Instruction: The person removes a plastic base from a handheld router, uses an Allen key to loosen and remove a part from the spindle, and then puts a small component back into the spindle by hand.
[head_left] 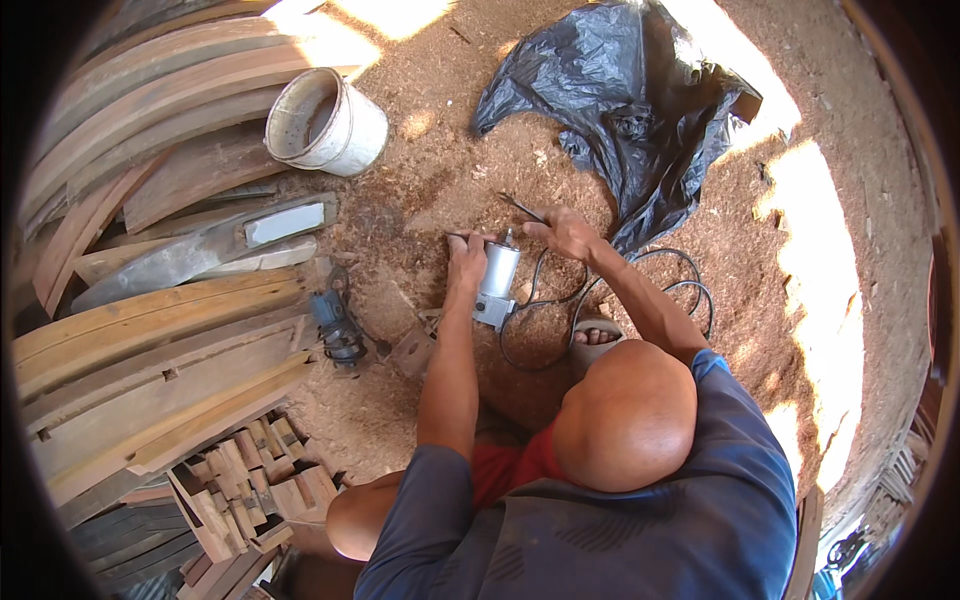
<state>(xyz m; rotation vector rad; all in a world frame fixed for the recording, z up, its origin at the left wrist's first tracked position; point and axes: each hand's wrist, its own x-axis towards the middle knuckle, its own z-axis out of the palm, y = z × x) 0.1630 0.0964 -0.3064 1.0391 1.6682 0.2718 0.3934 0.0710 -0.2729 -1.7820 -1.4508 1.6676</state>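
Note:
A silver cylindrical power tool (502,268) with a grey squarish end and a thin metal shaft rests upright or slightly tilted on the dusty ground in front of me. My left hand (467,262) is closed at its upper left side, fingers near the shaft. A thin dark strip shows at those fingers; I cannot make out its kind. Just right of the shaft, my right hand (565,235) grips a slim dark tool (519,208) pointing up and left, its kind unclear. A black cord (540,303) loops over the ground beside the power tool.
A dirty white bucket (358,135) stands at the far left. Curved wooden boards (150,310) are stacked along the left, above a box of wood offcuts (245,485). A blue-and-black power tool (337,328) lies nearby. Crumpled black plastic sheeting (640,120) covers ground at the far right.

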